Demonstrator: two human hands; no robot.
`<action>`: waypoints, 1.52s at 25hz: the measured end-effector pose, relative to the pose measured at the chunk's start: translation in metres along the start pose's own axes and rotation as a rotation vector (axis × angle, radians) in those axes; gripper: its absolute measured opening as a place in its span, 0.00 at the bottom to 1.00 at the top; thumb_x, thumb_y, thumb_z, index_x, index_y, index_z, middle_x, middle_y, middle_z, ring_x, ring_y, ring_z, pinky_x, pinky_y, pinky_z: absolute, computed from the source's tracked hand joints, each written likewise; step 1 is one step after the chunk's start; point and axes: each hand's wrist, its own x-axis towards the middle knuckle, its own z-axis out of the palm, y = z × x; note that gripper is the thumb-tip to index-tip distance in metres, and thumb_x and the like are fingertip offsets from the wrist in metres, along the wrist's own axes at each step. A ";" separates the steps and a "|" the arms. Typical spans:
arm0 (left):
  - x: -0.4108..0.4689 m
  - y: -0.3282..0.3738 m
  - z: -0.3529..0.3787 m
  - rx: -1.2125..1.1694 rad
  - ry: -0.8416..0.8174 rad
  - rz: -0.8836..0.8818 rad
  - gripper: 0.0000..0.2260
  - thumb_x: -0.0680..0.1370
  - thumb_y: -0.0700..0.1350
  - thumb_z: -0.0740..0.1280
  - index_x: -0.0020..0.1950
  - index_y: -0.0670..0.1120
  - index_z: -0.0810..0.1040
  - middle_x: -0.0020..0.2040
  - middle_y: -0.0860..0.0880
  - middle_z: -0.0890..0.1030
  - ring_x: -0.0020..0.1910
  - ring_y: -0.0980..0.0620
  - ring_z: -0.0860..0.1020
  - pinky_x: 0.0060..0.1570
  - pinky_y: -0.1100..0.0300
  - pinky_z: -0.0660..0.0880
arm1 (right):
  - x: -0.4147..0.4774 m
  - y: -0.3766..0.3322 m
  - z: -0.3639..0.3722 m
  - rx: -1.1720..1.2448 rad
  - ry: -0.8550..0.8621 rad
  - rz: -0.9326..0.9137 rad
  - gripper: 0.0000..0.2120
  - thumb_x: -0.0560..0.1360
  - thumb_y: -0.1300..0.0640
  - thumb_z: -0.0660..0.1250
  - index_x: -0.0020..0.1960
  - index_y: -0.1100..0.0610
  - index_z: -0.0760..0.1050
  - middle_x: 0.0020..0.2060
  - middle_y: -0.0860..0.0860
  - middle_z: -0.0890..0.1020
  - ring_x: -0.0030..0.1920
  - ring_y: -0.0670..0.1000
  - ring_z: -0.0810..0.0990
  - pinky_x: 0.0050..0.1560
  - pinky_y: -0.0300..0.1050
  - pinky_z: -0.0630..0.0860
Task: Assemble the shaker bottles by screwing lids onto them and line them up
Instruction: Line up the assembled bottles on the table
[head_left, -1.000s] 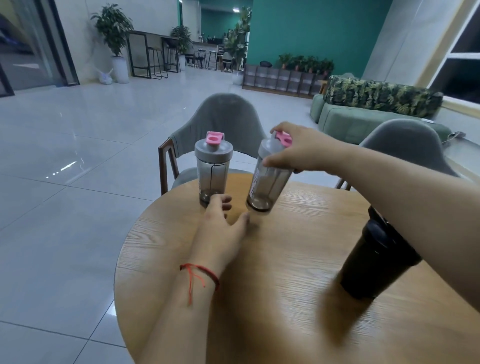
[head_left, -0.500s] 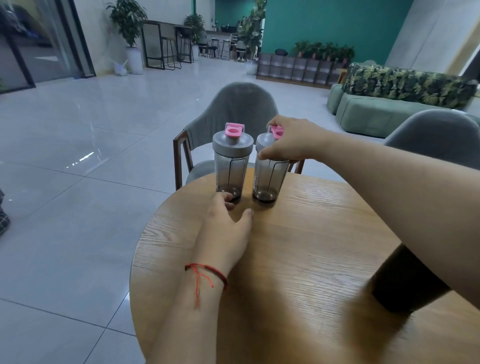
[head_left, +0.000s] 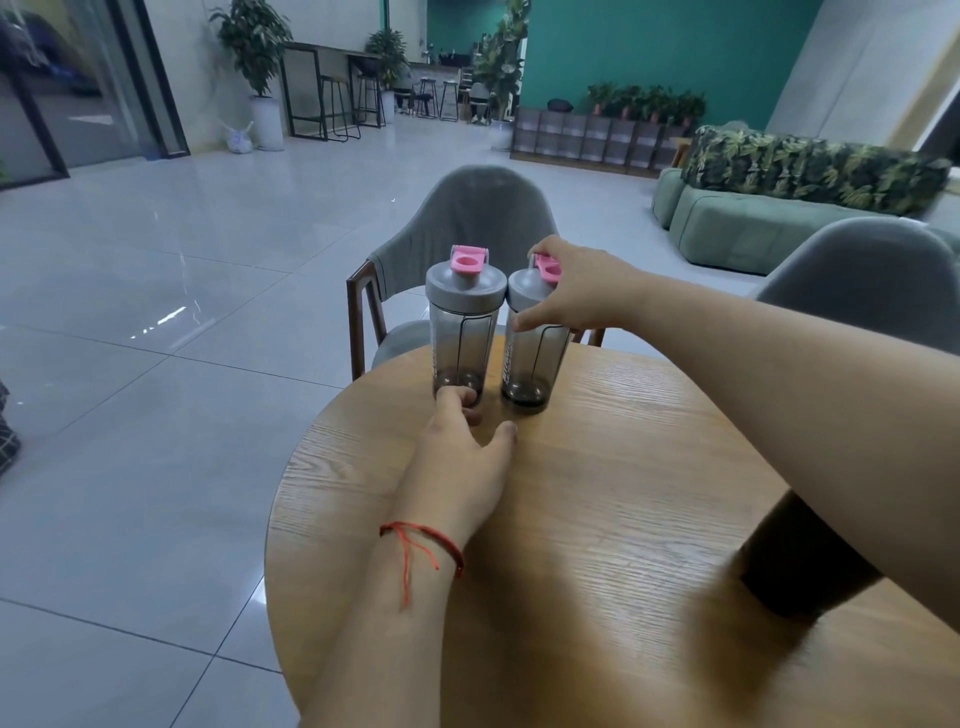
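Observation:
Two smoky clear shaker bottles with grey lids and pink caps stand upright side by side at the far edge of the round wooden table (head_left: 597, 519). The left bottle (head_left: 464, 332) has my left hand (head_left: 462, 457) lying flat before it, fingertips touching its base. My right hand (head_left: 576, 291) grips the lid of the right bottle (head_left: 532, 358) from above. A black bottle (head_left: 800, 561) stands near the table's right side, mostly hidden under my right forearm.
A grey chair (head_left: 467, 223) with a wooden frame is tucked in just behind the two bottles. A second grey chair (head_left: 872, 275) is at the right. Tiled floor lies to the left of the table.
My right hand has brought the tilted right bottle down and left, and it stands upright beside the left bottle. My left hand has stayed at the left bottle's base.

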 end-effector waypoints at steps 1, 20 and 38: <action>0.000 0.001 0.002 0.001 -0.010 0.006 0.25 0.84 0.55 0.72 0.79 0.55 0.70 0.67 0.53 0.79 0.67 0.49 0.80 0.69 0.44 0.80 | -0.005 -0.001 -0.001 0.009 -0.007 0.012 0.56 0.68 0.37 0.84 0.86 0.48 0.57 0.80 0.57 0.72 0.68 0.61 0.80 0.51 0.47 0.82; -0.077 0.074 0.104 0.238 -0.403 0.367 0.20 0.85 0.56 0.70 0.75 0.50 0.74 0.68 0.50 0.81 0.62 0.54 0.77 0.60 0.60 0.71 | -0.254 0.132 -0.095 -0.089 -0.331 0.232 0.49 0.58 0.34 0.85 0.75 0.28 0.68 0.66 0.40 0.76 0.57 0.54 0.86 0.51 0.51 0.88; -0.036 0.053 0.052 -0.736 -0.172 0.060 0.25 0.78 0.52 0.77 0.71 0.44 0.77 0.63 0.41 0.85 0.59 0.38 0.87 0.53 0.41 0.87 | -0.140 0.065 -0.092 0.442 -0.167 0.029 0.32 0.72 0.39 0.82 0.71 0.43 0.74 0.65 0.46 0.83 0.65 0.51 0.84 0.60 0.51 0.81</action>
